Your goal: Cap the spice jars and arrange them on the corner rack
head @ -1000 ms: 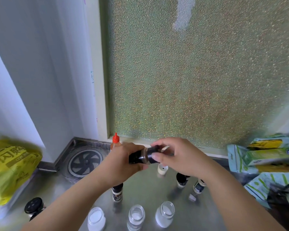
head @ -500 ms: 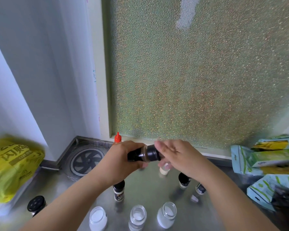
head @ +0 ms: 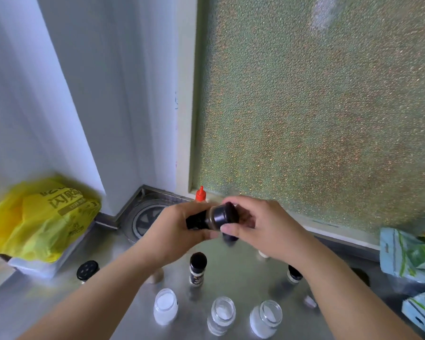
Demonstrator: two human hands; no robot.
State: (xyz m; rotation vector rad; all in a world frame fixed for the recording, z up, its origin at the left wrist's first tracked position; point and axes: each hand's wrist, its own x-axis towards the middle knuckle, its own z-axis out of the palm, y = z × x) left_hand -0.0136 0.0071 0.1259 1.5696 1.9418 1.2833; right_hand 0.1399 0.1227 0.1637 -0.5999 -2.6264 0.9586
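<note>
Steel worktop [head: 233, 273], near edge: three clear glass jars stand uncapped in a row, a left jar [head: 165, 306], a middle jar [head: 221, 315] and a right jar [head: 266, 318], each part-filled with white powder. Behind them stands a black-capped bottle [head: 197, 269] with a dark label, its print too small to read; a second black-capped bottle [head: 294, 274] stands to the right, partly behind the right forearm. A black shaker lid [head: 87, 267] with holes sits at the left. Above the worktop, the left hand [head: 174, 229] grips a dark spice jar [head: 201, 220] held sideways, fingers curled round its body. The right hand [head: 263, 227] pinches the black cap [head: 227, 214] on the jar's mouth between thumb and fingers. Behind the hands: an orange-tipped bottle [head: 200, 194] and a round drain [head: 145, 219] in the corner. Left: a yellow bag [head: 39, 214], printed characters inverted, seemingly "闪购". Right: green-and-white packets [head: 410, 256]; their print is illegible. Rear: frosted glass [head: 317, 106].
</note>
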